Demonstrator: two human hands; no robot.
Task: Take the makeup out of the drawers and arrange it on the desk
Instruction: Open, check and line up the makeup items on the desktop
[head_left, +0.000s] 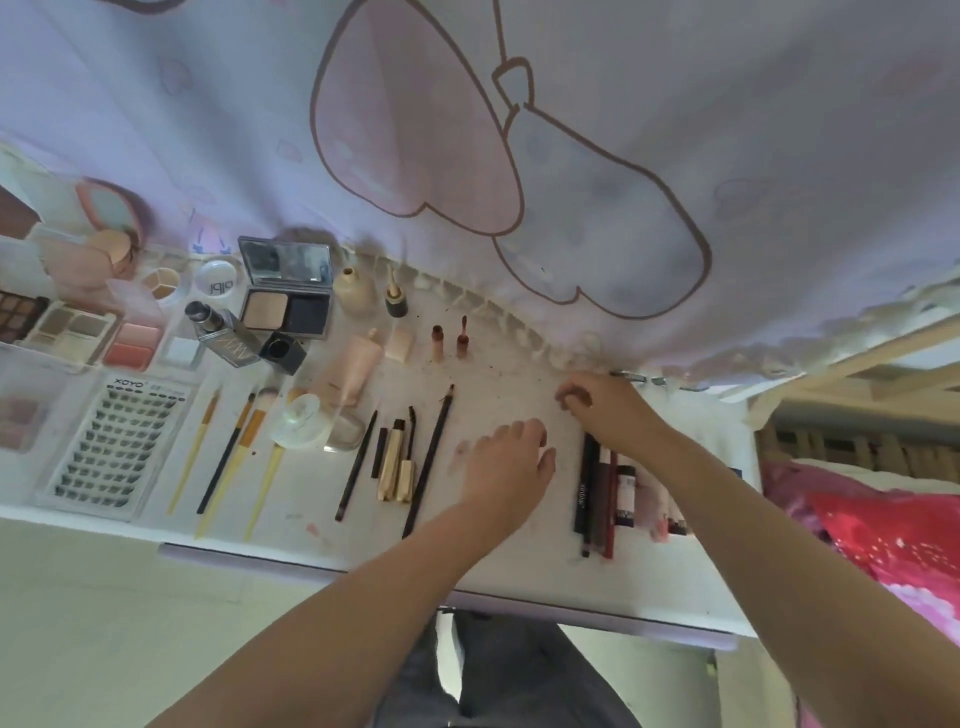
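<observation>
While most of the makeup already lies in rows on the table (519, 577), I judge I am in the arranging step. My left hand (506, 460) hovers, grip relaxed and empty, just right of the long eyebrow pencil (430, 457). My right hand (597, 405), farther right, curls; whether it pinches anything I cannot tell. Next, something should fill the bare patch beside that pencil.

My desk (519, 582): white, speckled with reddish-brown crumbs. Curtain (675, 130): pale lilac, pink bow outlined in brown. Brushes (228, 457): yellow handles, one black. Pencils (597, 499): black and dark red. Compact (287, 310): black, beige powder. Blush (132, 345): coral pink. Pillow (893, 540): red, patterned.
</observation>
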